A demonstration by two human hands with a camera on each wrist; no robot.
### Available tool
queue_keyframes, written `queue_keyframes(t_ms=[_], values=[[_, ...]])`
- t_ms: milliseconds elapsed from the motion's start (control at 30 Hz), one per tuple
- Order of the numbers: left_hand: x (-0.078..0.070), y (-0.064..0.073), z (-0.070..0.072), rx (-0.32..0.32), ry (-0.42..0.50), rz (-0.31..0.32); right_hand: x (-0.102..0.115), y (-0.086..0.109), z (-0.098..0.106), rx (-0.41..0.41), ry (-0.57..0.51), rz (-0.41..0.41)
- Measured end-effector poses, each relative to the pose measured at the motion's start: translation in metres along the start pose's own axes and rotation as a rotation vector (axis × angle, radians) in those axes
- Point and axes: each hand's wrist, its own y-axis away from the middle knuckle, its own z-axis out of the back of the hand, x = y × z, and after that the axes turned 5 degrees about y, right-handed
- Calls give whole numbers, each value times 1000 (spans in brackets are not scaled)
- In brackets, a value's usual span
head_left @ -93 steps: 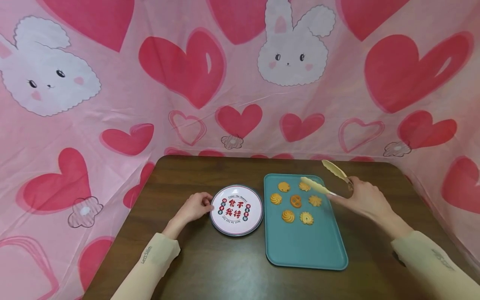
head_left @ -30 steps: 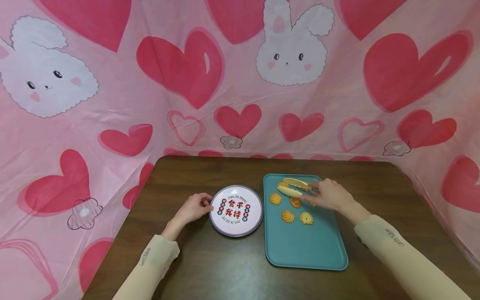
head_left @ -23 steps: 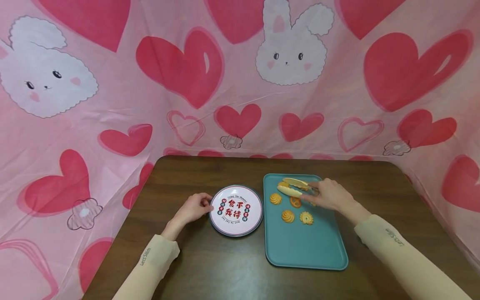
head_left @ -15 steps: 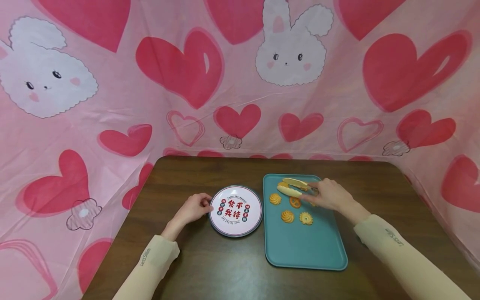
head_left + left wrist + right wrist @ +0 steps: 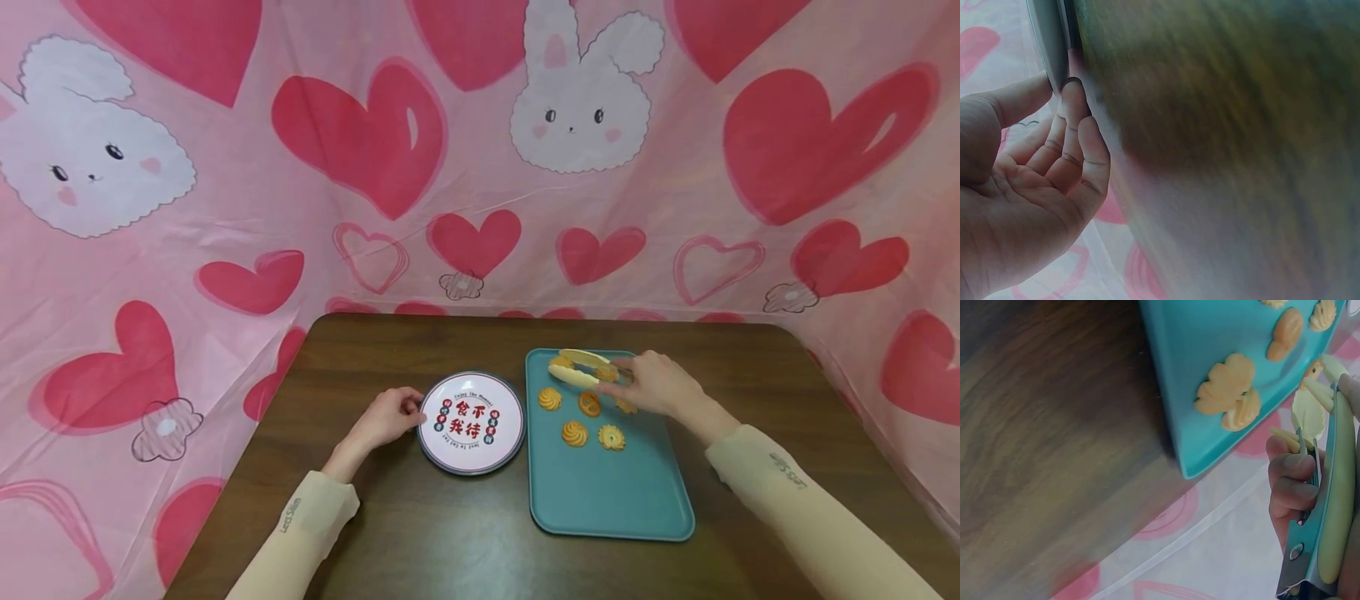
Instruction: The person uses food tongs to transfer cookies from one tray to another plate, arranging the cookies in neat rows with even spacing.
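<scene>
In the head view my left hand (image 5: 388, 417) pinches the left rim of a round white plate (image 5: 480, 454) with red lettering. The left wrist view has the thumb and fingertips right at the rim of the plate (image 5: 1051, 47). My right hand (image 5: 660, 385) grips cream-tipped tongs (image 5: 576, 375) over the back of a teal tray (image 5: 611, 500). The spread tips of the tongs reach the back-left round cookie (image 5: 560, 363), which they partly cover. Behind them lies a ridged cookie (image 5: 606, 374). The tongs' metal body (image 5: 1300, 550) and the hand's curled fingers (image 5: 1291, 481) show in the right wrist view.
Also on the tray are a swirl cookie (image 5: 550, 399), a pretzel-shaped cookie (image 5: 589, 404), another swirl cookie (image 5: 575, 433) and a flower-shaped one (image 5: 611, 437). The plate stands close beside the tray on a dark wooden table (image 5: 420, 533). Pink heart-print cloth (image 5: 465, 183) hangs around the table.
The right hand brought the tongs left over the tray, held them nearly still, then shifted them slightly back and left. The left hand has stayed at the plate's rim.
</scene>
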Motion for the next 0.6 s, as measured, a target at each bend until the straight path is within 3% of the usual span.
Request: queue_keyframes(t_ms=[433,600], values=[[0,-3,-1,-5,-10,2,22,-7,11,-16,-28,46],[0,-1,-2,-7,-11,1,33,-10,10,-34,-31,109]])
